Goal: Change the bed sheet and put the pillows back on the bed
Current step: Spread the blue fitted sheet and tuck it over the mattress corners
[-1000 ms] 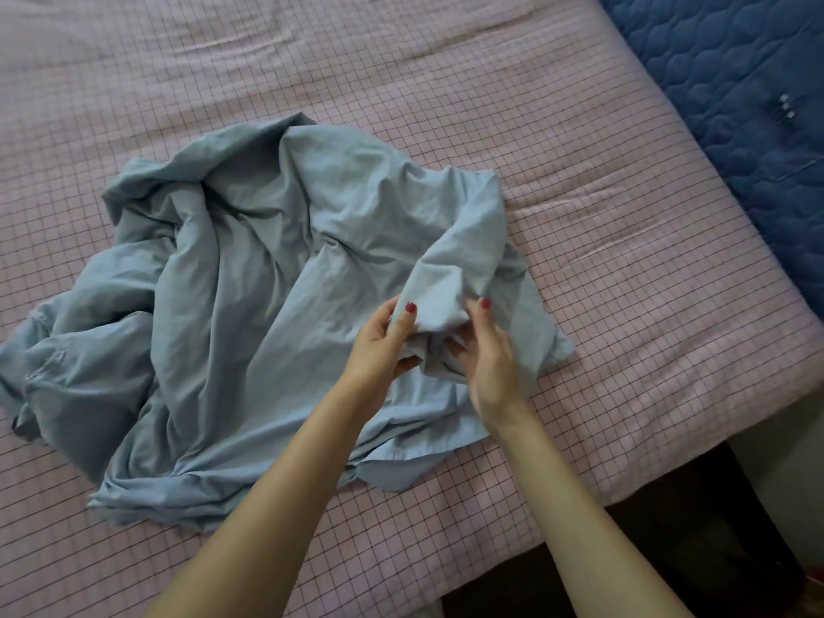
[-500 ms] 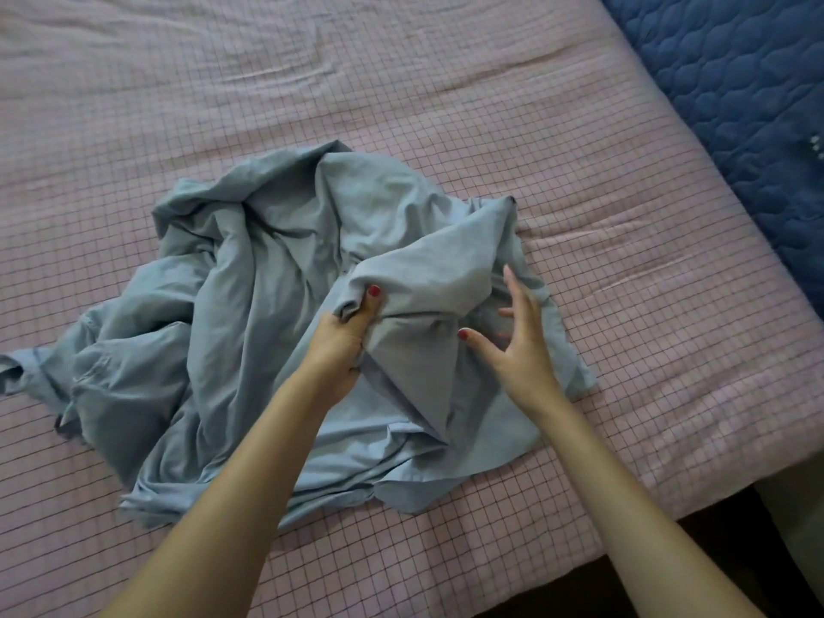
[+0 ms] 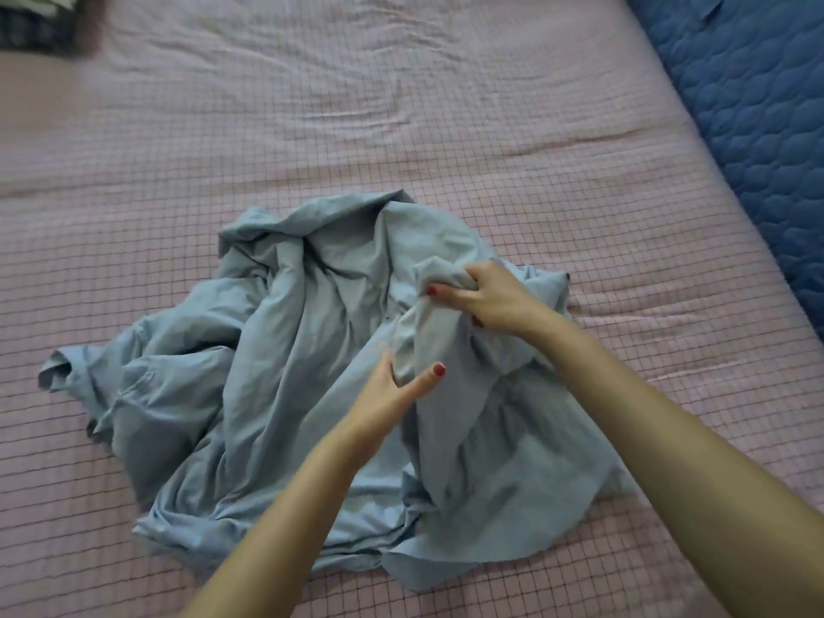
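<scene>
Your crumpled light-blue sheet [image 3: 312, 350] lies in a loose heap on the bed [image 3: 446, 127], which is covered by a pink checked sheet [image 3: 624, 269] pulled flat across it. Take the heap as your landmark.

Your right hand [image 3: 495, 296] is at the far right part of the heap, fingers curled round a raised bunch of the blue fabric and gripping it, the thumb with its red nail laid along the fold.

Your left hand [image 3: 392, 394] sits nearer to you, just below the right one, on the same ridge of cloth. Its thumb is stretched out on top of the fabric and the fingers go in under a fold; it looks like a pinch on the sheet, though the fingers are mostly hidden and blurred.

To the right of the heap, past the bed's edge, lies a dark blue quilted cover [image 3: 758, 104]. Far to the heap's upper left, at the corner of the view, is some dark checked fabric [image 3: 35, 33], too blurred to name.
</scene>
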